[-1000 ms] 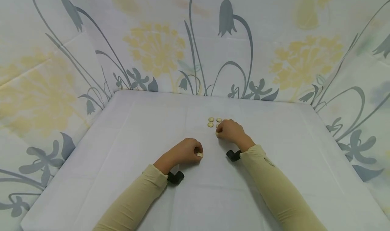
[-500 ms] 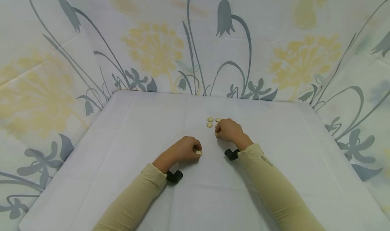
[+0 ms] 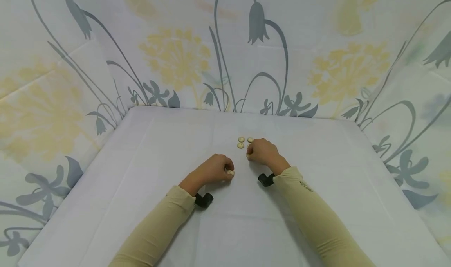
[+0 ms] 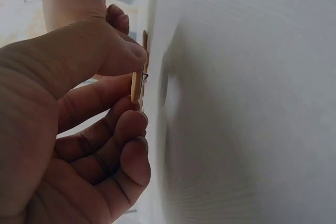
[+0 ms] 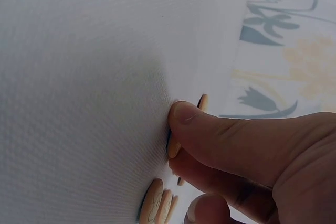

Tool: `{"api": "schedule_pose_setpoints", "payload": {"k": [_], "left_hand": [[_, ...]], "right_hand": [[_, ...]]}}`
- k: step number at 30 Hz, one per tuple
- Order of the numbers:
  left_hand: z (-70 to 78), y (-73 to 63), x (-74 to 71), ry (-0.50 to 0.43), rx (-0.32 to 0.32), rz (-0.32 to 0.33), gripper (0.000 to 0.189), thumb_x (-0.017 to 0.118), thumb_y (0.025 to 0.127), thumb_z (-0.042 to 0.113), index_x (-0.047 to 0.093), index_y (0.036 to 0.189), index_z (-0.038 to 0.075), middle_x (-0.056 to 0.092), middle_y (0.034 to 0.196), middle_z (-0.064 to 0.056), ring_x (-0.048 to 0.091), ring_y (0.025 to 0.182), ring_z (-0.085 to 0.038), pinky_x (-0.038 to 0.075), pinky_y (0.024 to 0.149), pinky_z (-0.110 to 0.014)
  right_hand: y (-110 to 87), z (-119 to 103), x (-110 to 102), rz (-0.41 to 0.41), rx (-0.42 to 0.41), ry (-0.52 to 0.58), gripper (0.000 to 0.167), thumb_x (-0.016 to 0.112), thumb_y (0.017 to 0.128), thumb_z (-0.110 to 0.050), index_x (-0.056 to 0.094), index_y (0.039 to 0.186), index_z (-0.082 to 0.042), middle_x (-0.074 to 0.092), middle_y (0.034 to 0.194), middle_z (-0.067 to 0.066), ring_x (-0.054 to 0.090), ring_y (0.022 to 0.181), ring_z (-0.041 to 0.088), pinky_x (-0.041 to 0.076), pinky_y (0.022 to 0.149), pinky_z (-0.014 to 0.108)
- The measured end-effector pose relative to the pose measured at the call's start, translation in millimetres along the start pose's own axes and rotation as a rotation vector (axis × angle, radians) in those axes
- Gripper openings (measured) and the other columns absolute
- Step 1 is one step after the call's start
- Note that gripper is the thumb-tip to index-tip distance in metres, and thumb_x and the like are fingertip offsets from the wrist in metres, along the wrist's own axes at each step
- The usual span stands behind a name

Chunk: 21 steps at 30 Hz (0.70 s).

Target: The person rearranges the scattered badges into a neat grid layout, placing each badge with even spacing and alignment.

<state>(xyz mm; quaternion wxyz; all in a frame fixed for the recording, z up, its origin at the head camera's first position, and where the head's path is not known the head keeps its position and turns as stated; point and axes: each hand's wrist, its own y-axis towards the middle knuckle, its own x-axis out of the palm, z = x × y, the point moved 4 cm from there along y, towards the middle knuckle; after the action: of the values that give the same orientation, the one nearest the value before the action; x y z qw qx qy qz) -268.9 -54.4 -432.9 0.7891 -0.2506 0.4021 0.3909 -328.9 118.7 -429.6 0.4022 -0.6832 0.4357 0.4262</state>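
Observation:
My left hand [image 3: 213, 169] pinches a small round pale wooden disc [image 4: 136, 86] between thumb and index finger, just above the white tabletop. In the left wrist view this disc stands on edge, and its other fingers are curled. Farther forward and to the right, my right hand [image 3: 262, 151] has thumb and fingertips on another disc [image 5: 174, 146], low at the cloth. Several similar discs [image 3: 241, 139] lie close together in rows just beyond that hand, which partly covers them. Marks on the face of a nearby disc [image 5: 152, 203] show in the right wrist view.
A white cloth [image 3: 169, 141] covers the table. Floral-printed fabric [image 3: 197, 55] rises along the back and both sides. Each wrist carries a small black camera mount [image 3: 203, 200] below the cuff.
My left hand has moved slightly forward with its disc, nearer the right hand. The right hand stays almost in place at its disc, and the head view has shifted a little.

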Motion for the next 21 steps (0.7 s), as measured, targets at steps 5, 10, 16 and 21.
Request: {"api": "schedule_pose_setpoints", "payload": {"k": [5, 10, 16, 21], "left_hand": [[-1.6, 6.7, 0.8, -0.016, -0.025, -0.005, 0.018, 0.071, 0.083, 0.018, 0.072, 0.098, 0.008, 0.069, 0.093, -0.001, 0.056, 0.075, -0.01, 0.048, 0.072, -0.026], [-2.2, 13.1, -1.1, -0.026, -0.05, -0.009, 0.02, 0.07, 0.083, 0.018, 0.071, 0.101, 0.008, 0.069, 0.097, -0.002, 0.056, 0.076, -0.011, 0.049, 0.074, -0.027], [-1.7, 22.2, -4.9, 0.0, -0.062, 0.013, 0.019, 0.069, 0.084, 0.017, 0.071, 0.1, 0.009, 0.069, 0.098, -0.002, 0.057, 0.082, -0.013, 0.049, 0.08, -0.029], [-1.9, 29.8, -7.2, 0.008, -0.07, 0.038, 0.018, 0.068, 0.084, 0.017, 0.071, 0.1, 0.009, 0.07, 0.099, -0.003, 0.058, 0.085, -0.014, 0.049, 0.084, -0.031]], "right_hand": [[-1.1, -2.1, 1.5, 0.0, -0.009, 0.002, 0.008, 0.069, 0.084, -0.02, 0.075, 0.088, -0.017, 0.069, 0.09, -0.002, 0.056, 0.073, 0.015, 0.044, 0.062, 0.03], [-3.7, -4.0, 0.0, 0.007, -0.012, 0.0, 0.007, 0.069, 0.084, -0.019, 0.075, 0.087, -0.017, 0.068, 0.089, -0.001, 0.056, 0.073, 0.016, 0.044, 0.062, 0.03], [-5.2, -4.4, -1.4, 0.014, -0.014, -0.004, 0.007, 0.069, 0.084, -0.019, 0.075, 0.088, -0.017, 0.069, 0.091, -0.001, 0.056, 0.074, 0.015, 0.045, 0.062, 0.031], [-5.0, -3.6, -1.5, 0.013, -0.006, 0.005, 0.008, 0.07, 0.084, -0.02, 0.076, 0.09, -0.017, 0.069, 0.092, -0.001, 0.057, 0.074, 0.016, 0.046, 0.063, 0.031]]}}
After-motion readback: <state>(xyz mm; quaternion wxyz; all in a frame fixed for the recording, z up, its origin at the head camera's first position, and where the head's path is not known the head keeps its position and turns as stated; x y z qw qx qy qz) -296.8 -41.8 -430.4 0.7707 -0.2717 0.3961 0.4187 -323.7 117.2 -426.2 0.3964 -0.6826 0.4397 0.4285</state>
